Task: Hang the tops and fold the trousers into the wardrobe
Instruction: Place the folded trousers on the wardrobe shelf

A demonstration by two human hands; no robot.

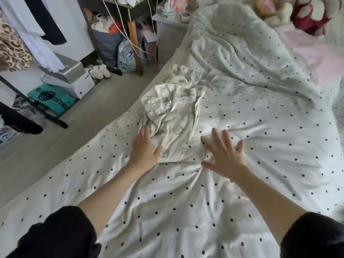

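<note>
Cream trousers (pixel 173 120) with a small grey print lie crumpled on the white dotted duvet (pixel 251 112), their near end partly folded flat. My left hand (pixel 145 149) lies with straight fingers at the trousers' left edge, thumb on the fabric. To the right of the trousers my right hand (pixel 223 155) hovers over or presses the duvet, fingers spread, holding nothing. At the far left, tops (pixel 37 30) hang on a clothes rail.
Grey floor (pixel 93 112) runs left of the bed. Stacked shoe boxes (pixel 70 75) and a teal towel (pixel 50 99) sit under the rail, beside its black base bar (pixel 37 108). Bags (pixel 111 43) fill a wooden shelf unit. Plush toys (pixel 275 12) and a pink sheet (pixel 312 56) lie at the bed's head.
</note>
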